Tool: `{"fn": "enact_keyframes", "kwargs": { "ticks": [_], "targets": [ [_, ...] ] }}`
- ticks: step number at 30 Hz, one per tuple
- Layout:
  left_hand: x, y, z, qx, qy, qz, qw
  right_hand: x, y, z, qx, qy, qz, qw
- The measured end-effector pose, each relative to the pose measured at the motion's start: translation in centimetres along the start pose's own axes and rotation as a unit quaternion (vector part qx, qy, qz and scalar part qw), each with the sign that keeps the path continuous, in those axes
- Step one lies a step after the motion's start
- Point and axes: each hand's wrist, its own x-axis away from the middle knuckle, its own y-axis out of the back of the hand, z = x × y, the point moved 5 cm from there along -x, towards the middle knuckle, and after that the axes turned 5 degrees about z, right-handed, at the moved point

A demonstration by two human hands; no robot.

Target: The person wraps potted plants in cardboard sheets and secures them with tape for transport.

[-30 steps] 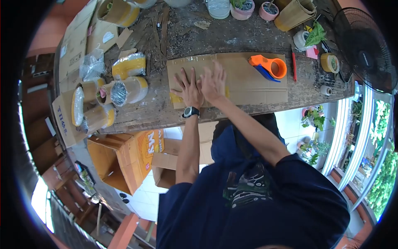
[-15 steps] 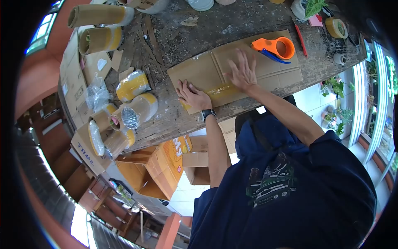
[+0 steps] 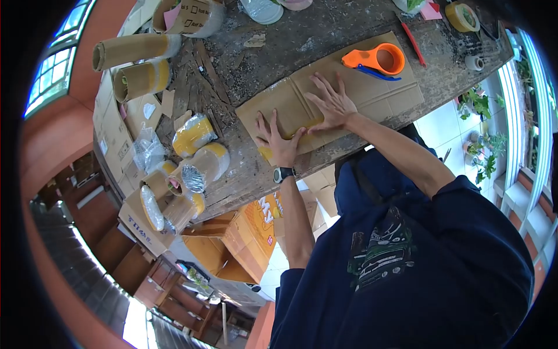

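A flat piece of brown cardboard point(image 3: 372, 90) lies along the near edge of the worktable, with a strip of yellowish tape point(image 3: 310, 124) across its near side. Both palms rest on it with fingers spread. My left hand point(image 3: 280, 139), a watch at its wrist, covers the left end of the cardboard. Close by on the right, my right hand point(image 3: 332, 104) presses near the middle, its thumb pointing towards the left one. Beyond the right hand, an orange tape dispenser point(image 3: 390, 58) with a blue part sits on the cardboard.
Several cardboard tubes point(image 3: 139, 49) and taped rolls point(image 3: 195, 136) stand or lie at the left of the wooden table point(image 3: 244, 70). A red tool point(image 3: 412, 43) and a tape roll point(image 3: 463, 17) lie far right. Cardboard boxes point(image 3: 250, 238) stand below the table edge.
My right hand has shifted slightly left and down, closer to my left hand. The left fingers have spread out further. The camera view has shifted a little.
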Motion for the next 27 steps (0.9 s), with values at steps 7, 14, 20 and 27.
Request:
{"fn": "enact_keyframes", "kwargs": {
  "ticks": [7, 14, 20, 27],
  "targets": [
    [0.0, 2.9, 3.7, 0.115, -0.007, 0.068, 0.991, -0.1, 1.4, -0.1, -0.061, -0.019, 0.006, 0.998],
    [-0.3, 4.7, 4.8, 0.128, -0.018, 0.110, 0.986, -0.6, 1.9, -0.2, -0.098, -0.013, 0.021, 0.995],
    [-0.3, 5.4, 4.8, 0.067, -0.040, 0.163, 0.984, 0.4, 2.0, -0.9, -0.145, 0.035, 0.026, 0.988],
    [-0.4, 6.3, 3.9, -0.015, -0.063, 0.220, 0.973, 0.9, 3.0, -1.9, -0.187, 0.074, 0.032, 0.979]
  ]
}}
